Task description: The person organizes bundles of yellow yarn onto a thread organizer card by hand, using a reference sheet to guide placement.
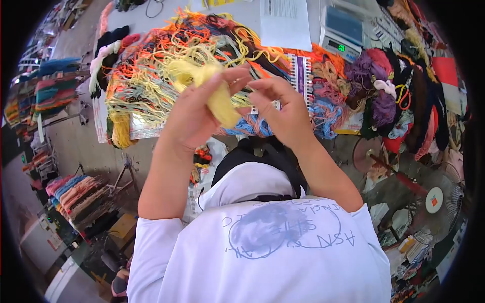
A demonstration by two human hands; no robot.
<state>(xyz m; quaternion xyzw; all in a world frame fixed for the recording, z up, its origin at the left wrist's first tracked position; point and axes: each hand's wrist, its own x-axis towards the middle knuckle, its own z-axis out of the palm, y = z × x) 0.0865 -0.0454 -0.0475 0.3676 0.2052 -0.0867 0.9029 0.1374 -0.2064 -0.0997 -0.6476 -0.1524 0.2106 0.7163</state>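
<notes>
My left hand [194,113] is closed around a skein of pale yellow yarn [222,103], held up over the table. Part of the skein loops out above the thumb and part hangs below the palm. Close by on the right, my right hand [285,108] has its fingers bent, thumb and fingertips drawn together beside the skein. Whether a thread lies between those fingertips is too small to tell. Beneath both hands spreads a big heap of mixed yarn [146,76] in orange, yellow and grey, with blue yarn [323,116] at the front edge.
A digital scale [342,33] with a lit green display stands at the back right, beside a printed sheet [285,22]. A purple and white card [301,76] lies among the yarn. Yellow-handled scissors [403,96] rest on dark skeins. A fan [433,199] stands at lower right.
</notes>
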